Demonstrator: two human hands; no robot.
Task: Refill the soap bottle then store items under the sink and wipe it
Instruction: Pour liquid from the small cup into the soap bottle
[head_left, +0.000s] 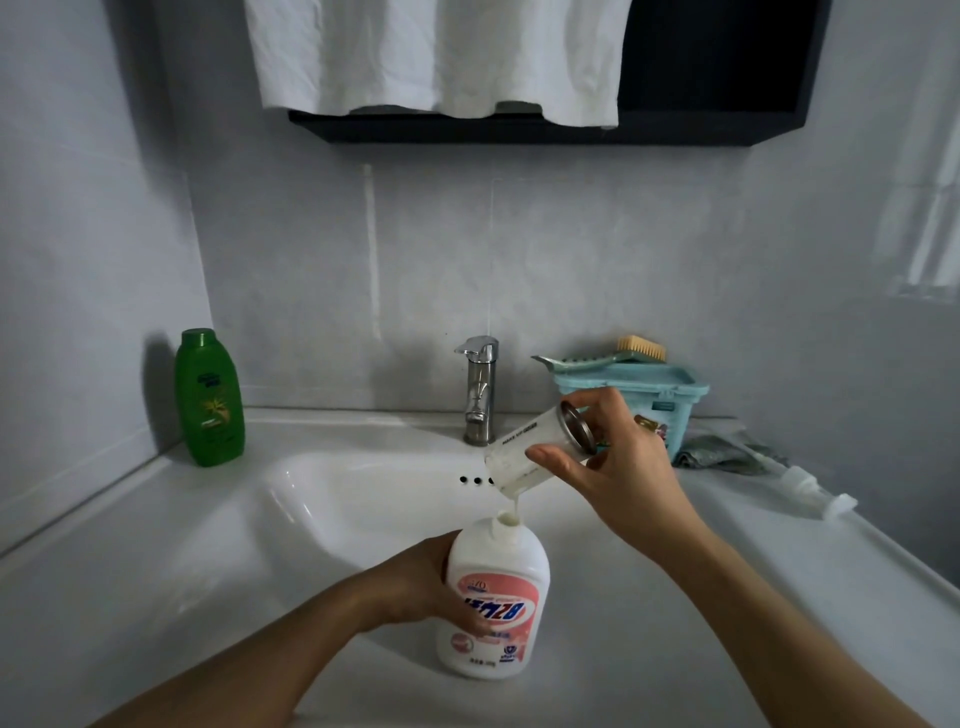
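Gripping with the left hand (426, 587) a white plastic soap bottle with a pink label (501, 566), fingers curled round its left side and front; held upright at the near rim of the white ceramic sink basin (363, 499), neck open at the top. Clasping in the right hand (623, 467) a clear plastic cup with a metal-looking base (535, 452), thumb across its near side and fingers over the far side, tipped steeply with the lip just above the bottle's neck. Running from lip into neck, a thin stream of milky white liquid (515, 503). Behind the basin, upright, a chrome single-lever tap (480, 395). On the white table (156, 545), far left near the wall, a green plastic bottle with a green cap (209, 400). Far right, behind the right hand, a teal plastic box with a clipped lid (670, 395), carrying a teal dish (582, 361) and a pale-bristled brush (641, 347). Just beside the box, a crumpled grey cloth (727, 452); near it, lying on its side, a white pump head with its tube (810, 491). Overhead, a white towel (436, 57) draped over a dark wall shelf (519, 132).
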